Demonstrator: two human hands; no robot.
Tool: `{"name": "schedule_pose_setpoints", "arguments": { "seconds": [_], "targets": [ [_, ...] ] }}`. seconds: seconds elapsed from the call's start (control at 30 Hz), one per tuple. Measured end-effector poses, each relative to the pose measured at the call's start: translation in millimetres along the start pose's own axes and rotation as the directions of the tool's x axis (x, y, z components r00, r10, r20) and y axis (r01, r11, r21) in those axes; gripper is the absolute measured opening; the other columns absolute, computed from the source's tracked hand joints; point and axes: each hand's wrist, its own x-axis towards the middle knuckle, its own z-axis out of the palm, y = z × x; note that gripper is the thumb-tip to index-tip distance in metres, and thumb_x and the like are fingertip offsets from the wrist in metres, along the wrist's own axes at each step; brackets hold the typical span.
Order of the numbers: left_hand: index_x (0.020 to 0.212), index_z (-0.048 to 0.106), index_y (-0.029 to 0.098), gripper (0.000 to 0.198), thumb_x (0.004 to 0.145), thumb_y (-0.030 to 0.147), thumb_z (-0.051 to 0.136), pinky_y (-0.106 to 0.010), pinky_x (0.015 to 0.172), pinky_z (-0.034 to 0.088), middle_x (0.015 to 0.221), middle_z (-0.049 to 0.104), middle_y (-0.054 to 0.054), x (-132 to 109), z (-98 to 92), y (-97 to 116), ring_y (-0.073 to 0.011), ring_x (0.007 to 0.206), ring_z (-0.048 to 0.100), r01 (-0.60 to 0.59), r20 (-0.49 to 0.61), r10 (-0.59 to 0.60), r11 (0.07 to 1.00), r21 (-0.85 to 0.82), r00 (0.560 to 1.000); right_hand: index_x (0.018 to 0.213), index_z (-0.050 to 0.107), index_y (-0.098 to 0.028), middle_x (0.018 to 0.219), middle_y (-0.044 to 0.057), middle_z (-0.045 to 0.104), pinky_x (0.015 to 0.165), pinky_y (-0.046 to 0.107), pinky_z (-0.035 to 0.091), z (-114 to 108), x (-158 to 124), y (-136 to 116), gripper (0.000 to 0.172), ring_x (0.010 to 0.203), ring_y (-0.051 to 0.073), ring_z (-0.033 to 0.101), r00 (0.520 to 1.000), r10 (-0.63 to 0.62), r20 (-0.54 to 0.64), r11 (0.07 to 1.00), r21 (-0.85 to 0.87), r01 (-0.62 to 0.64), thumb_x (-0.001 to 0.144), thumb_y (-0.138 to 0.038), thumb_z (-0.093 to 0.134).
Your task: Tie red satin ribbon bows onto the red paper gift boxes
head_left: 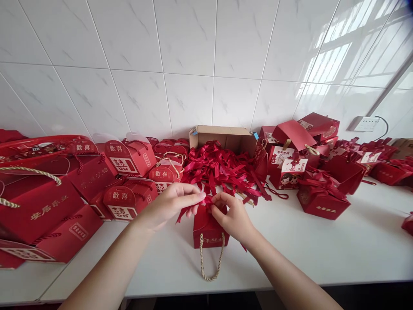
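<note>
A small red gift box (210, 239) stands on the white table in front of me, its gold rope handle (211, 277) hanging toward the front edge. Over the top of this box, my left hand (177, 202) pinches a red ribbon (208, 200) between thumb and fingers. From the other side, my right hand (230, 213) closes on the same ribbon, the two hands nearly touching. One ribbon end dangles below the left fingers, and another tip shows under the right wrist. The fingers hide part of the ribbon and the box's top.
Behind the box, a cardboard carton (226, 130) spills a heap of red ribbons (222, 165). Stacked red boxes (129, 157) fill the left side. A ribbon-tied box (322, 198) and more boxes stand at right. A socket (366, 124) sits on the tiled wall.
</note>
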Motion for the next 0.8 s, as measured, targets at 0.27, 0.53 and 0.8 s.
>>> {"name": "schedule_pose_setpoints", "arguments": {
  "seconds": [0.27, 0.53, 0.8],
  "targets": [
    [0.101, 0.069, 0.021, 0.033, 0.078, 0.044, 0.067, -0.029, 0.079, 0.047, 0.094, 0.071, -0.004, 41, 9.3, 34, -0.0195, 0.093, 0.063, -0.072, 0.078, 0.066, 0.994, 0.081, 0.995, 0.061, 0.060, -0.018, 0.062, 0.002, 0.063, 0.064, 0.029, 0.040, -5, -1, 2, 0.027, 0.062, 0.015, 0.052, 0.991, -0.136, -0.006, 0.982, -0.132, 0.134, 0.083, -0.034, 0.058],
    [0.096, 0.072, 0.021, 0.037, 0.076, 0.052, 0.065, -0.033, 0.087, 0.048, 0.101, 0.072, -0.005, 36, -5.5, -21, -0.0244, 0.100, 0.063, -0.117, -0.033, 0.129, 0.964, 0.240, 0.991, 0.066, 0.066, -0.019, 0.070, 0.004, 0.069, 0.062, 0.029, 0.045, -5, 3, 9, 0.035, 0.067, 0.018, 0.060, 0.998, -0.039, 0.051, 0.995, 0.092, 0.034, 0.090, -0.037, 0.048],
    [0.079, 0.065, 0.019, 0.018, 0.082, 0.036, 0.061, -0.030, 0.085, 0.046, 0.086, 0.069, -0.003, 19, 2.0, -41, -0.0202, 0.089, 0.063, -0.213, -0.143, 0.266, 0.927, 0.307, 0.953, 0.075, 0.054, -0.020, 0.068, 0.003, 0.068, 0.062, 0.030, 0.045, -1, 4, 8, 0.017, 0.068, 0.020, 0.064, 0.995, 0.073, -0.062, 0.979, 0.197, -0.060, 0.084, -0.035, 0.055]
  ]
}}
